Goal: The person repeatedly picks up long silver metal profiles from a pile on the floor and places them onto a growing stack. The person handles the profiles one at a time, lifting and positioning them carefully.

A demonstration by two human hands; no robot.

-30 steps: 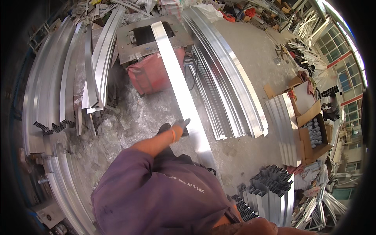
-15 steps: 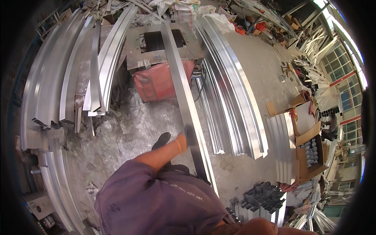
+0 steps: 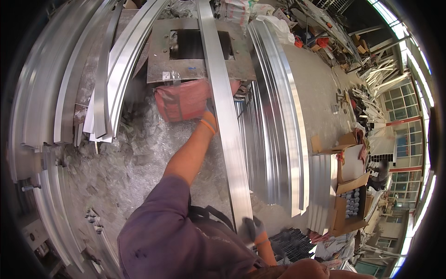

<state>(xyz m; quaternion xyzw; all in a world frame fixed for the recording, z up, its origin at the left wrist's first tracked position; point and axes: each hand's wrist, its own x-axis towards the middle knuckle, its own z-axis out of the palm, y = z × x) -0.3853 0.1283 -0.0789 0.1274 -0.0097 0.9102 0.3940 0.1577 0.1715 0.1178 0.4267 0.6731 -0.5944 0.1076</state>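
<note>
A long silvery metal profile (image 3: pixel 223 97) runs from the machine at the back toward me, its wide bright face turned up. My left arm reaches forward, and my gloved left hand (image 3: pixel 210 110) holds the profile's left side, just in front of the machine. Its fingers are mostly hidden by the profile. Close to my body, my right hand (image 3: pixel 254 229), in a grey glove with an orange cuff, grips the profile's near end from the right side. The machine (image 3: pixel 186 69) has a flat metal top with a dark roller in an opening, and the profile lies across it.
Long profiles are stacked at the left (image 3: pixel 37 93) and right (image 3: pixel 283 116) of the machine. A red cloth bag (image 3: pixel 179 102) hangs below its top. An opened cardboard box (image 3: pixel 350 218) stands at the right. Crumpled clear plastic film (image 3: pixel 134 172) covers the floor.
The profile has turned so its wide face shows. My left hand has moved forward along it toward the machine. My right hand has come into view at the near end.
</note>
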